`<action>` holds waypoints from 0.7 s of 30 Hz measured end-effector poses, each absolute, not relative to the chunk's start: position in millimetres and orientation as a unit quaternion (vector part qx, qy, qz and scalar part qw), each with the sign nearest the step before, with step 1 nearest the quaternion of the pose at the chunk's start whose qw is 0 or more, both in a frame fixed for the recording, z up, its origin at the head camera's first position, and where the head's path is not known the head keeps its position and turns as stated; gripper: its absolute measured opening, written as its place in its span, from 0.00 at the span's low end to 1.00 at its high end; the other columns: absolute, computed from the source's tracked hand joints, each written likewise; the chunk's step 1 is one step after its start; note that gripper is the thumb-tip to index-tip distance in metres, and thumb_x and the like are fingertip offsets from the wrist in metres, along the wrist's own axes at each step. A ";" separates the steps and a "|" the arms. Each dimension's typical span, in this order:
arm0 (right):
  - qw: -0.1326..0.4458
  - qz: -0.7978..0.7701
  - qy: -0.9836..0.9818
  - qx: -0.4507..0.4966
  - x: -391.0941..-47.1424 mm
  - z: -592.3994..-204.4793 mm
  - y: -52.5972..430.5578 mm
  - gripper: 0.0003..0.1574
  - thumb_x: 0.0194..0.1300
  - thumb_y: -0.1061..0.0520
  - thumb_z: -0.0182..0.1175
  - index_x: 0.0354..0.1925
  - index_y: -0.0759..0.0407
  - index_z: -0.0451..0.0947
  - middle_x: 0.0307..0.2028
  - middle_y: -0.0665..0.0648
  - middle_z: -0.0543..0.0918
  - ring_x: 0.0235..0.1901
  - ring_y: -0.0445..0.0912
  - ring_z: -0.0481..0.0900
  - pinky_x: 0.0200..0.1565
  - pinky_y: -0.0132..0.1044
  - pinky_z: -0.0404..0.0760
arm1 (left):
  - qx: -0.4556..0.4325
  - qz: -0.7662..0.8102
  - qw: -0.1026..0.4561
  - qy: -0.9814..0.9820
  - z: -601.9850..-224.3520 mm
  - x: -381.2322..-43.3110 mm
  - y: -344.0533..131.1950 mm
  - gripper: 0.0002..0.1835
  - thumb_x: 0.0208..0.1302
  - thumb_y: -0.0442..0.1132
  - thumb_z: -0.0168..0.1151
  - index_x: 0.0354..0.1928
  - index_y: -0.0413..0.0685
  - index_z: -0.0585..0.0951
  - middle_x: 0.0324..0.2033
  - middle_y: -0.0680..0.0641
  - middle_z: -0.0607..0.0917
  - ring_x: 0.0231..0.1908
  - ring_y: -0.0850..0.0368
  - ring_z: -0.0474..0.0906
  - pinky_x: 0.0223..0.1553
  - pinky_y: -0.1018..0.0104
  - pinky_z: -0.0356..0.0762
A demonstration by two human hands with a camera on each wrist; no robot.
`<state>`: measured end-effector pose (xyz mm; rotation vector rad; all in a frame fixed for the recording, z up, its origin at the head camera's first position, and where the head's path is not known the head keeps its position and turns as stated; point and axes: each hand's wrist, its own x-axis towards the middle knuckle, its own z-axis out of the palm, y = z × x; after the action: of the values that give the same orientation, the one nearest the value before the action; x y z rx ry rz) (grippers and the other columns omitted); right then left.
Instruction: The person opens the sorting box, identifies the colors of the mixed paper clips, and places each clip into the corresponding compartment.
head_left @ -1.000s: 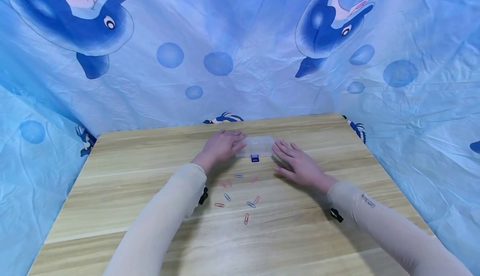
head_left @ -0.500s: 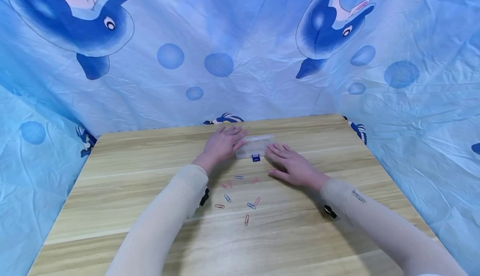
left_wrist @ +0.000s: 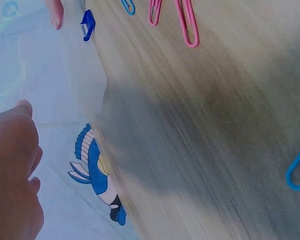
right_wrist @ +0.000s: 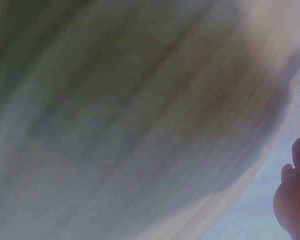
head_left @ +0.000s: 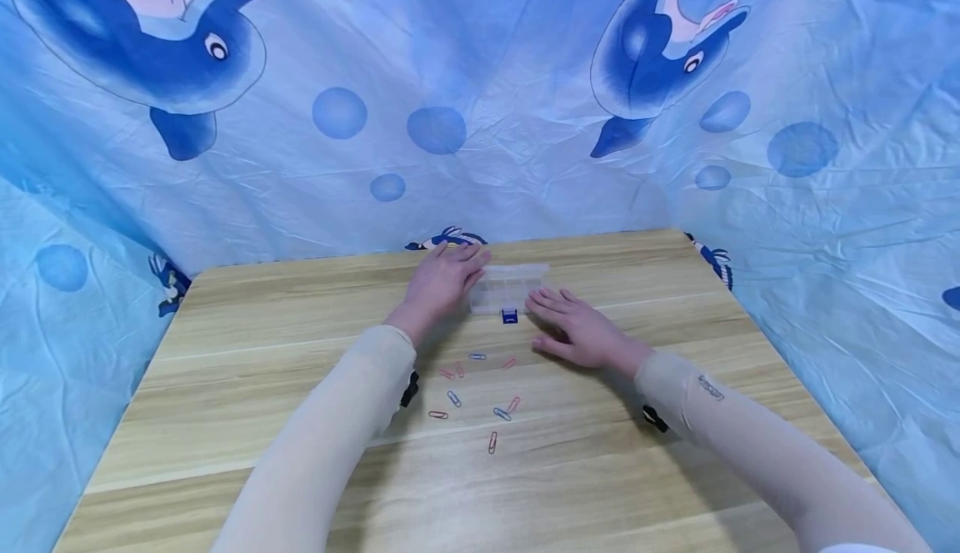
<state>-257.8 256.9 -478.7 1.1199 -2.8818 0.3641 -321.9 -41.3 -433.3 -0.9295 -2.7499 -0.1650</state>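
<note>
A clear plastic box (head_left: 491, 296) with a blue latch (head_left: 510, 316) lies toward the back of the table, its transparent lid (head_left: 521, 271) raised along the rear side. My left hand (head_left: 441, 280) is at the left end, thumb in front of the lid and fingers behind its edge; the left wrist view shows the thumb tip at the clear plastic. Extended fingers of my right hand (head_left: 581, 328) rest at the box's front right corner, beside the latch. In front lie several loose paper clips, among them a blue paper clip (head_left: 453, 399) and a red paper clip (head_left: 492, 442).
The wooden table (head_left: 247, 386) ends a short way behind the box. A blue curtain (head_left: 517, 186) with printed dolphins hangs around its back and sides. More pink and blue clips lie between the forearms, including a red clip (head_left: 438, 414) near the left sleeve.
The box lid has risen toward the back, with my left hand shifting slightly backward. My right hand has slid left along the box toward the latch. The paper clips have not moved.
</note>
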 end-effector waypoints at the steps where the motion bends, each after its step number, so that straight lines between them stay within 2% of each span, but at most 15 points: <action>1: 0.013 0.120 -0.925 0.360 -256.9 -478.9 257.9 0.47 0.79 0.37 0.60 0.82 0.59 0.61 0.81 0.62 0.62 0.82 0.57 0.56 0.80 0.60 0.51 | -0.317 -0.058 0.119 -0.939 -433.0 -322.4 -41.1 0.24 0.85 0.49 0.52 0.78 0.59 0.72 0.76 0.47 0.72 0.75 0.47 0.70 0.81 0.45 0.52; 10: 0.017 0.134 -0.920 0.367 -250.2 -480.4 262.7 0.47 0.77 0.37 0.62 0.81 0.59 0.63 0.81 0.62 0.62 0.81 0.60 0.57 0.80 0.62 0.50 | -0.316 -0.045 0.120 -0.940 -434.7 -323.4 -41.5 0.26 0.85 0.51 0.53 0.79 0.60 0.71 0.77 0.46 0.71 0.76 0.46 0.69 0.81 0.45 0.50; 17: 0.017 0.150 -0.922 0.356 -251.3 -480.4 263.8 0.47 0.75 0.35 0.64 0.80 0.56 0.66 0.82 0.62 0.61 0.82 0.58 0.56 0.80 0.61 0.51 | -0.310 0.000 0.123 -0.943 -437.9 -326.0 -42.5 0.29 0.87 0.56 0.44 0.84 0.62 0.62 0.79 0.46 0.68 0.79 0.46 0.63 0.81 0.45 0.51; 21: 0.017 0.158 -0.923 0.350 -252.9 -480.4 264.3 0.47 0.74 0.35 0.65 0.79 0.55 0.68 0.82 0.62 0.60 0.82 0.56 0.55 0.80 0.60 0.52 | -0.305 0.001 0.118 -0.945 -437.0 -328.3 -42.3 0.31 0.87 0.58 0.43 0.84 0.62 0.61 0.80 0.45 0.66 0.80 0.45 0.62 0.81 0.44 0.52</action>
<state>-252.9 264.3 -480.4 1.0886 -2.8681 0.4915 -328.3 -42.3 -437.0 -0.8911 -2.7654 0.0018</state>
